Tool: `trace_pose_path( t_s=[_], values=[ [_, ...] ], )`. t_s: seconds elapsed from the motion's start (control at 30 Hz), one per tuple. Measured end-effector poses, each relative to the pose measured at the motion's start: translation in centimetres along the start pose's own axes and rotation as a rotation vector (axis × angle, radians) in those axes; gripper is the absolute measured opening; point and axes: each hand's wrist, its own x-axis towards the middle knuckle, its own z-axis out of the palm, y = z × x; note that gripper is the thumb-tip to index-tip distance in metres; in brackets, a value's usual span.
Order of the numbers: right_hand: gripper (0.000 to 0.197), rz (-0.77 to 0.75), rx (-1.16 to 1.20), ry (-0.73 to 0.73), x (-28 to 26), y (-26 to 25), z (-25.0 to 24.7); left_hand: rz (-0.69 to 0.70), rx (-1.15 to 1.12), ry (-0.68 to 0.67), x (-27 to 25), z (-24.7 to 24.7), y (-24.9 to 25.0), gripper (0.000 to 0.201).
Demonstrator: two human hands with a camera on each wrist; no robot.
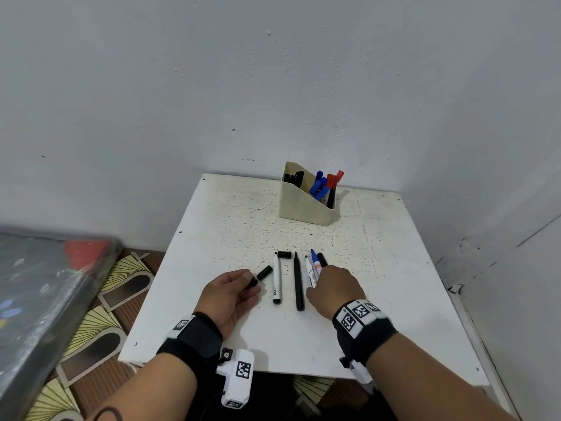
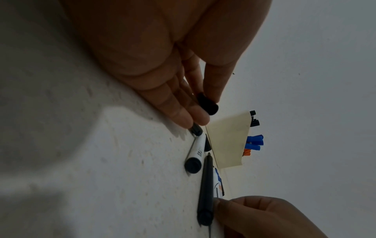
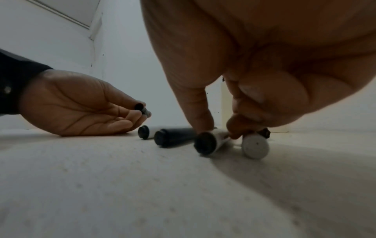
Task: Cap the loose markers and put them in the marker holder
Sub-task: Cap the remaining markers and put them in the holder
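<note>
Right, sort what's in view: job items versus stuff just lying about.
Job:
left hand pinching a black cap
right hand on a white marker
loose caps
black marker
marker holder

Lying about:
plastic-wrapped bundle
patterned floor

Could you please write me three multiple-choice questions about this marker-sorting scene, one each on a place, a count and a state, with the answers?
1. Where does the marker holder stand on the table?
A. at the far side, near the wall
B. at the near edge, by the wrists
C. on the floor

2. How many loose black caps lie on the table between the left hand and the all-black marker?
A. none
B. two
C. five

3. What is the left hand doing?
A. lying flat, holding nothing
B. pinching a black cap
C. gripping the holder

Answers:
1 A, the holder sits beyond the markers, close to the wall.
2 B, one cap lies by the fingers, another by the white marker's tip.
3 B, thumb and fingers close on the cap in the left wrist view.
</note>
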Motion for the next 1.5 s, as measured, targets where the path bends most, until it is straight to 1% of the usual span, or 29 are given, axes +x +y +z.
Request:
trace_pose_path(
  t_s=[0.07,0.1,0.17,0.2,0.27,0.37,0.43,0.53,0.67,0.87,1.0,1.13,1.23,1.37,1.4,1.43,1.5],
  values=[
    [0.033,-0.006,0.004,-0.003,-0.4,-0.2,-0.2,0.003,0.002,0.004,-0.2,0.1,0.1,0.013],
    [0.029,-0.005,0.017,-0.004,-0.5,-0.2,-0.3,0.001,0.004,0.005,-0.3,0.1,0.2,0.012],
    [0.013,-0.005,0.069,0.019,-0.7,0.2,-0.3,-0.007,0.003,0.005,-0.5,0.2,0.4,0.011],
    [0.014,-0.011,0.123,0.023,-0.9,0.5,-0.3,-0.012,-0.005,-0.001,-0.7,0.3,0.6,0.013],
    [0.012,-0.057,0.305,-0.023,-1.7,1.0,-0.3,-0.019,-0.037,-0.026,-1.1,0.6,1.1,0.014],
    [0.011,-0.140,0.632,-0.153,-4.2,1.3,-0.6,-0.027,-0.121,-0.085,-2.0,1.4,2.1,0.014],
    [0.008,-0.172,0.736,-0.181,-5.9,1.5,-0.7,-0.038,-0.201,-0.131,-2.8,2.2,2.7,0.014],
    [0.005,-0.211,0.748,-0.153,-7.3,2.1,-0.7,-0.041,-0.257,-0.193,-3.7,3.1,3.2,0.017],
    [0.006,-0.248,0.743,-0.109,-8.3,2.4,-1.0,-0.039,-0.223,-0.255,-5.3,4.5,3.2,0.019],
    [0.006,-0.240,0.778,-0.069,-8.9,2.8,-1.8,-0.014,-0.140,-0.286,-6.5,6.0,2.9,0.024],
    [0.008,-0.236,0.797,-0.048,-9.1,3.0,-2.2,0.053,-0.059,-0.300,-7.3,6.8,2.5,0.025],
    [0.008,-0.236,0.839,-0.066,-9.2,3.0,-2.1,0.125,-0.022,-0.289,-7.7,7.4,1.6,0.026],
    [0.008,-0.212,0.902,-0.072,-9.0,3.2,-1.4,0.127,-0.013,-0.281,-7.6,7.5,1.0,0.025],
    [0.014,-0.199,0.894,-0.176,-8.8,3.4,-1.0,0.136,0.023,-0.258,-7.1,7.9,0.0,0.021],
    [0.020,-0.199,0.846,-0.166,-7.8,3.9,-1.6,0.148,0.043,-0.235,-6.7,8.1,-0.4,0.021],
    [0.026,-0.177,0.762,-0.095,-6.0,4.8,-2.2,0.161,0.064,-0.212,-6.4,8.2,-0.7,0.021],
    [0.032,-0.040,0.469,0.124,-0.6,8.0,-4.0,0.163,0.081,-0.173,-5.7,8.0,-1.1,0.021]
  ],
)
